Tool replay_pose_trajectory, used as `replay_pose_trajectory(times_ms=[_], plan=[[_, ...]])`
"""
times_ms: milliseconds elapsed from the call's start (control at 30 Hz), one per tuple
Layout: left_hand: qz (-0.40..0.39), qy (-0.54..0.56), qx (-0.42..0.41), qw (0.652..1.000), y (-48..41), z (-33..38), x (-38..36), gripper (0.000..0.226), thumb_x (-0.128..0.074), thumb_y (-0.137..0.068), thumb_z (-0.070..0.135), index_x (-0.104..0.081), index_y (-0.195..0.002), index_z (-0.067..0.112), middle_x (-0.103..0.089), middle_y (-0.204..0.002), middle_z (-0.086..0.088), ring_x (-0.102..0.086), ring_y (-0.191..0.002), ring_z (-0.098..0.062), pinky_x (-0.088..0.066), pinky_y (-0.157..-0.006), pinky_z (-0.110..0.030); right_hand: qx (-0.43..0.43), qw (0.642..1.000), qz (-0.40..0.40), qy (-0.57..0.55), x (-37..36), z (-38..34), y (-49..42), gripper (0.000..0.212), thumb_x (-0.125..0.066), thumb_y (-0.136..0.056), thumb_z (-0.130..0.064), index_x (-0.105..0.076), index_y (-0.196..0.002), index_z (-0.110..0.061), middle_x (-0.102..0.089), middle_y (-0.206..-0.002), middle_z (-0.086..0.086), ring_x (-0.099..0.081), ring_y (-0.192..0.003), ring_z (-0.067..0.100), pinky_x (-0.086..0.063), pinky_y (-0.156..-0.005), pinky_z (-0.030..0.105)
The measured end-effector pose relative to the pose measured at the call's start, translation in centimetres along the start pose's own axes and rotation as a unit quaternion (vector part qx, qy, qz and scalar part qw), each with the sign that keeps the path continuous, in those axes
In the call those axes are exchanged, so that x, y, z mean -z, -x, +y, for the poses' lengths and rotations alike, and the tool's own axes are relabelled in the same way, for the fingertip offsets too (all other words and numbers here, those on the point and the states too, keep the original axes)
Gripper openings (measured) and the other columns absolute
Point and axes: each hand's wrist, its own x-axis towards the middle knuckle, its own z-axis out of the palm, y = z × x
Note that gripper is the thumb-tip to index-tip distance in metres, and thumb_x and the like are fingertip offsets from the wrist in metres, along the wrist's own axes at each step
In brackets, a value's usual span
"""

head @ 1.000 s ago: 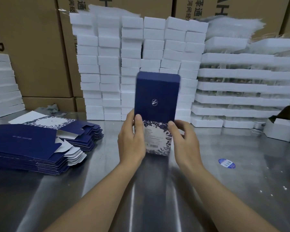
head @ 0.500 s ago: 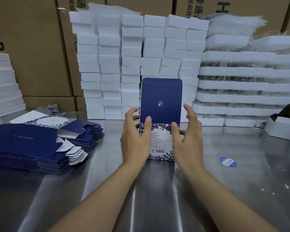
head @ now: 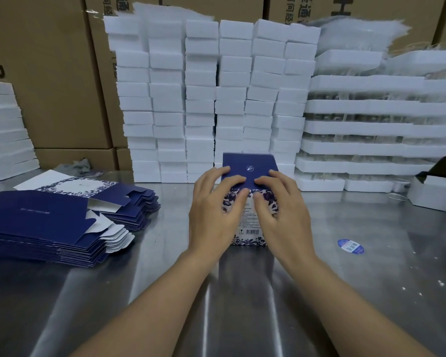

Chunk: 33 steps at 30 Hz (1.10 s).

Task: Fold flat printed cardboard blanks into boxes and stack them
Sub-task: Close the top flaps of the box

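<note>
A navy and white printed box [head: 249, 168] stands upright on the steel table [head: 371, 279] in the middle of the head view. Its navy lid flap is folded down over the top. My left hand [head: 214, 215] lies on the box's left side with fingers spread across the lid. My right hand [head: 281, 215] lies on the right side, fingers pressing the lid's front edge. The hands hide most of the white front panel. A stack of flat navy blanks [head: 49, 222] lies to the left.
Tall columns of white foam blocks [head: 204, 99] stand behind the box, with white trays [head: 371, 130] at the right. Brown cartons [head: 49, 73] line the back. A small white open box [head: 433, 191] sits far right. A blue sticker [head: 350, 246] lies on the table.
The tall lid flap that stood upright has been folded down onto the box. Both hands moved from the box's sides up onto the lid.
</note>
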Motion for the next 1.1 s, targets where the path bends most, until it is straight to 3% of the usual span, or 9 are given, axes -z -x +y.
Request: replay_pose_trajectory(times_ms=[100, 200, 333, 433, 533, 733, 933, 1000, 1100], plan=[[0.016, -0.005, -0.014, 1.0, 0.2, 0.1, -0.4, 0.019, -0.07, -0.099, 0.042, -0.074, -0.118, 0.041, -0.059, -0.139, 0.026, -0.04, -0.145, -0.004, -0.025, -0.101, 0.002, 0.003, 1.0, 0.019, 0.005, -0.2, 0.1, 0.1, 0.018, -0.064, -0.101, -0.039, -0.067, -0.118, -0.042, -0.045, -0.147, -0.019, -0.041, -0.137, 0.004, -0.044, -0.111, 0.039], [0.025, -0.01, -0.017, 1.0, 0.2, 0.3, -0.8, 0.014, -0.071, -0.1, 0.038, -0.076, -0.112, 0.041, -0.064, -0.131, 0.03, -0.042, -0.143, -0.001, -0.027, -0.099, 0.003, 0.005, 1.0, 0.025, -0.001, -0.4, 0.3, -0.1, 0.009, -0.064, -0.101, -0.039, -0.068, -0.108, -0.042, -0.045, -0.147, -0.016, -0.033, -0.14, 0.006, -0.04, -0.114, 0.043], [0.022, 0.004, -0.014, 1.0, 0.1, 0.5, -0.8, 0.011, -0.071, -0.1, 0.032, -0.078, -0.107, 0.037, -0.071, -0.109, 0.033, -0.053, -0.13, -0.001, -0.04, -0.097, -0.007, 0.024, 0.999, 0.035, 0.0, -0.6, 0.4, -0.5, 0.005, -0.065, -0.101, -0.033, -0.068, -0.1, -0.037, -0.056, -0.125, -0.023, -0.045, -0.123, 0.003, -0.04, -0.103, 0.026], [0.001, 0.01, -0.03, 1.0, 0.0, 0.5, -0.5, 0.013, -0.072, -0.101, 0.032, -0.08, -0.111, 0.033, -0.074, -0.113, 0.026, -0.061, -0.122, -0.003, -0.049, -0.1, -0.023, 0.04, 0.999, 0.025, 0.005, -0.3, 0.4, -0.6, 0.005, -0.068, -0.1, -0.033, -0.067, -0.103, -0.037, -0.064, -0.104, -0.023, -0.052, -0.106, -0.001, -0.039, -0.091, 0.013], [0.006, 0.033, -0.028, 0.999, -0.2, -0.1, -0.1, 0.016, -0.073, -0.099, 0.029, -0.078, -0.114, 0.029, -0.073, -0.116, 0.022, -0.065, -0.116, 0.001, -0.049, -0.099, -0.019, 0.026, 0.999, 0.008, -0.016, 0.7, 1.1, -0.8, 0.01, -0.07, -0.099, -0.035, -0.07, -0.108, -0.038, -0.069, -0.108, -0.025, -0.056, -0.11, -0.001, -0.035, -0.091, 0.006], [0.001, 0.08, -0.004, 0.997, -0.7, -1.0, -0.2, 0.011, -0.075, -0.096, 0.032, -0.081, -0.104, 0.026, -0.076, -0.106, 0.02, -0.068, -0.11, 0.003, -0.053, -0.094, -0.022, 0.015, 0.999, 0.001, -0.038, 0.7, 1.3, -1.3, 0.007, -0.07, -0.099, -0.031, -0.074, -0.101, -0.036, -0.07, -0.102, -0.027, -0.057, -0.108, 0.003, -0.039, -0.09, 0.011], [0.004, 0.127, 0.029, 0.991, -0.4, -1.5, -0.2, 0.019, -0.075, -0.097, 0.03, -0.077, -0.115, 0.027, -0.071, -0.117, 0.027, -0.066, -0.12, -0.001, -0.058, -0.099, -0.03, -0.033, 0.99, 0.014, -0.138, 1.3, 1.8, -1.1, 0.013, -0.075, -0.097, -0.023, -0.075, -0.11, -0.026, -0.071, -0.113, -0.018, -0.065, -0.114, 0.005, -0.056, -0.098, 0.036], [0.008, 0.157, 0.057, 0.986, -0.4, -1.5, -0.2, 0.014, -0.077, -0.096, 0.026, -0.078, -0.111, 0.026, -0.071, -0.115, 0.025, -0.066, -0.119, -0.001, -0.06, -0.096, -0.032, -0.041, 0.987, 0.014, -0.152, 1.3, 1.8, -1.2, 0.01, -0.075, -0.097, -0.019, -0.076, -0.107, -0.023, -0.07, -0.113, -0.016, -0.065, -0.115, 0.005, -0.058, -0.096, 0.042], [0.006, 0.18, 0.086, 0.98, -0.6, -1.4, -0.2, 0.011, -0.08, -0.095, 0.02, -0.081, -0.106, 0.022, -0.074, -0.113, 0.02, -0.065, -0.121, 0.001, -0.061, -0.096, -0.036, -0.04, 0.99, 0.015, -0.136, 1.1, 1.8, -1.6, 0.007, -0.076, -0.097, -0.02, -0.076, -0.101, -0.026, -0.069, -0.107, -0.018, -0.064, -0.112, 0.004, -0.058, -0.089, 0.037]])
